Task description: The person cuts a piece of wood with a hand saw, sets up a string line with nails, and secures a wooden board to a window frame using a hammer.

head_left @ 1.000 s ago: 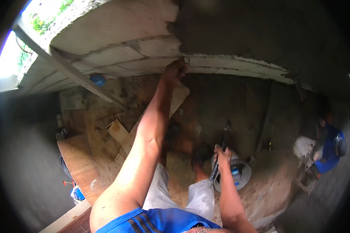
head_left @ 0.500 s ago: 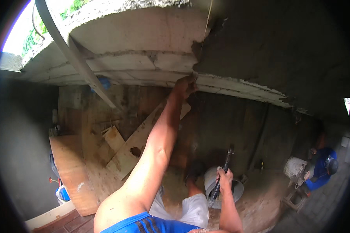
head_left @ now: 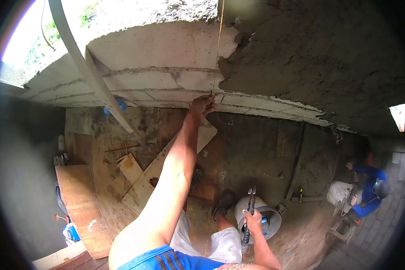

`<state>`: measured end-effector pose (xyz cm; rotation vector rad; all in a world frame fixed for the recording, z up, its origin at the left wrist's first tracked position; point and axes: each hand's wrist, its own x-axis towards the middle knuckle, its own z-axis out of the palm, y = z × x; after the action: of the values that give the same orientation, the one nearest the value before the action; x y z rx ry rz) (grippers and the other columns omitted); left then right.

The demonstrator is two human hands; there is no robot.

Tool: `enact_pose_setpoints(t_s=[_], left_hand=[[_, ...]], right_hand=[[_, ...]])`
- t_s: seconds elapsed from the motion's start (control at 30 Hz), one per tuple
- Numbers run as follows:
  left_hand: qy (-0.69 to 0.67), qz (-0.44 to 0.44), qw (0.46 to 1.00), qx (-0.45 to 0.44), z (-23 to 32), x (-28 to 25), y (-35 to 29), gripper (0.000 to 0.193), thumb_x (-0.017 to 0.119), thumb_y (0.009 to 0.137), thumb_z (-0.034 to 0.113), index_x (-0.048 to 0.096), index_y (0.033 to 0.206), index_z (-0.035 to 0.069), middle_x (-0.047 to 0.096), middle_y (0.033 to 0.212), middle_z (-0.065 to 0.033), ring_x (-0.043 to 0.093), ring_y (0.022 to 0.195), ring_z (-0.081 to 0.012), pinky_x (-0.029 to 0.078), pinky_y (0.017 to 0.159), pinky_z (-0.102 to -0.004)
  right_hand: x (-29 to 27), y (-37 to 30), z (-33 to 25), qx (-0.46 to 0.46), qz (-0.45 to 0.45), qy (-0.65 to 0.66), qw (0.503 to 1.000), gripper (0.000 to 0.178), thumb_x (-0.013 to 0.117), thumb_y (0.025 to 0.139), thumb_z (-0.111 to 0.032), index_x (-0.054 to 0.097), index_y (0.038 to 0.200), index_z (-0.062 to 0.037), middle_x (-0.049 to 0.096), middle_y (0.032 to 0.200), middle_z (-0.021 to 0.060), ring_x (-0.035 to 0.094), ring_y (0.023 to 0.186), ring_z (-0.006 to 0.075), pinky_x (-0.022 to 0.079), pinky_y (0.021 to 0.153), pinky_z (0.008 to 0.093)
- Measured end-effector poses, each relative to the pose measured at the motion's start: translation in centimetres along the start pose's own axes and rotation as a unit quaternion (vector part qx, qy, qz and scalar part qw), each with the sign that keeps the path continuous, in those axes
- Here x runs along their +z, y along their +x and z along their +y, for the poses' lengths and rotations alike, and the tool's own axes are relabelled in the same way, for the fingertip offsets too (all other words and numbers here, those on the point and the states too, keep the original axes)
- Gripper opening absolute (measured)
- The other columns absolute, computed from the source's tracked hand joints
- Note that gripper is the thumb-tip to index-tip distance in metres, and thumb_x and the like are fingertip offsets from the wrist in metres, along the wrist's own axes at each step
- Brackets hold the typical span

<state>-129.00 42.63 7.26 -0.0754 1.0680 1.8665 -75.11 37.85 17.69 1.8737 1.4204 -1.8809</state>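
Underfoot we see a muddy plank floor (head_left: 99, 148) strewn with loose boards. Nearest us, our right hand (head_left: 253, 220) is closed in a fist around a dark-handled tool (head_left: 249, 211), held upright just above a round metal bucket (head_left: 267, 220). Farther out, our left hand (head_left: 202, 105) reaches up to the block wall (head_left: 157, 58), fingertips pinching a thin string (head_left: 218, 45) that hangs down its face. Far right, a person in blue (head_left: 369, 193) crouches beside a pale bucket (head_left: 339, 194).
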Motion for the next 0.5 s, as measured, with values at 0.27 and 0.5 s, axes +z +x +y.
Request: enact_pose_setpoints(t_s=[0.27,0.5], left_hand=[[0.047,0.01,0.999,0.006,-0.1,-0.2,1.1,0.017,0.061,0.097,0.012,0.063,0.108,-0.001,0.062,0.084,-0.0056,0.061,0.069,-0.0177,0.052,0.062,-0.0316],[0.052,0.018,0.998,-0.012,-0.4,-0.9,0.9,0.017,0.065,0.094,0.015,0.066,0.106,0.003,0.063,0.082,-0.0038,0.064,0.073,-0.018,0.055,0.066,-0.034]], right_hand=[[-0.7,-1.9,2.5,0.019,0.003,0.027,0.999,0.018,0.069,0.088,-0.016,0.055,0.082,-0.0073,0.055,0.064,0.0007,0.052,0.047,0.009,0.042,0.04,0.0254],[-2.3,-2.9,4.1,0.018,0.008,-0.056,0.998,0.02,0.07,0.086,-0.017,0.056,0.076,-0.008,0.055,0.06,-0.0003,0.051,0.047,0.0089,0.04,0.042,0.0266]])
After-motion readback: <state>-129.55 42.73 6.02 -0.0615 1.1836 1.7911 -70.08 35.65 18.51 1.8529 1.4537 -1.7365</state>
